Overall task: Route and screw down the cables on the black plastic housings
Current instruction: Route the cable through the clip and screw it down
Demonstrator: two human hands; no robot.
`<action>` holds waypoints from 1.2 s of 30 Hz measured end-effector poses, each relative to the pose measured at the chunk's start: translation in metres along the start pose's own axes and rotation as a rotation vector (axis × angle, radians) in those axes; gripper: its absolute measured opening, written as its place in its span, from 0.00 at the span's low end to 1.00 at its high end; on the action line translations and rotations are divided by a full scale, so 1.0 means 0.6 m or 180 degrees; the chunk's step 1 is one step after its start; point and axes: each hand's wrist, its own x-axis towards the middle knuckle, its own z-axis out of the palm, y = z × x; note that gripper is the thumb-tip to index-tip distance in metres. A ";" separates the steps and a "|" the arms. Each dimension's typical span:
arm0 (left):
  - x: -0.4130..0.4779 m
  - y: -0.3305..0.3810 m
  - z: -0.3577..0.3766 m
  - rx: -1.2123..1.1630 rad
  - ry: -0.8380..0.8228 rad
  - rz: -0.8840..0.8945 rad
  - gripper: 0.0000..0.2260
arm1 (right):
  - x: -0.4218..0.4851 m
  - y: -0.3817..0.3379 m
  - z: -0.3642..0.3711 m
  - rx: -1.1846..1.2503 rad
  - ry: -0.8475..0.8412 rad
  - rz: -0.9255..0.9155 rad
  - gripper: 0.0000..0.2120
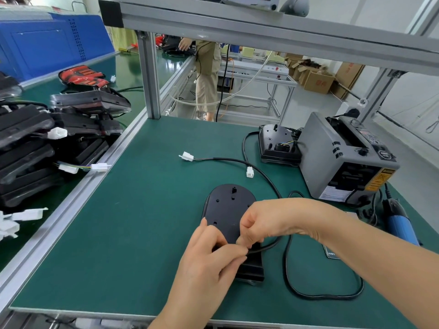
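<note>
A black oval plastic housing (229, 205) lies flat on the green mat in front of me. My left hand (211, 255) rests on its near end with fingers curled, pinching a black cable (266, 247) at the housing's lower edge. My right hand (268, 219) reaches across from the right and pinches the same cable just above the left fingers. The cable loops off to the right over the mat (327, 296). A second black housing (276, 146) with coloured wires sits at the back right, its cable ending in white connectors (250, 172).
A grey tape dispenser machine (344, 160) stands at the right, with a blue-handled tool (399, 222) beside it. Stacked black housings (35, 148) with white connectors fill the left bench. An aluminium post (149, 77) rises at the back, and a person stands beyond it.
</note>
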 end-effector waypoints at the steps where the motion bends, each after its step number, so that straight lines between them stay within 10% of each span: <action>1: -0.001 -0.002 -0.001 0.0080 -0.0030 0.0121 0.04 | 0.000 0.000 0.000 0.0001 0.0001 -0.0026 0.10; 26: -0.002 -0.002 0.002 0.0354 0.0119 0.0489 0.15 | -0.011 0.026 0.046 0.1000 0.0840 -0.0428 0.08; 36: -0.006 -0.005 0.005 0.0259 0.0100 0.0343 0.03 | -0.029 0.031 0.046 0.1226 0.0711 -0.0506 0.05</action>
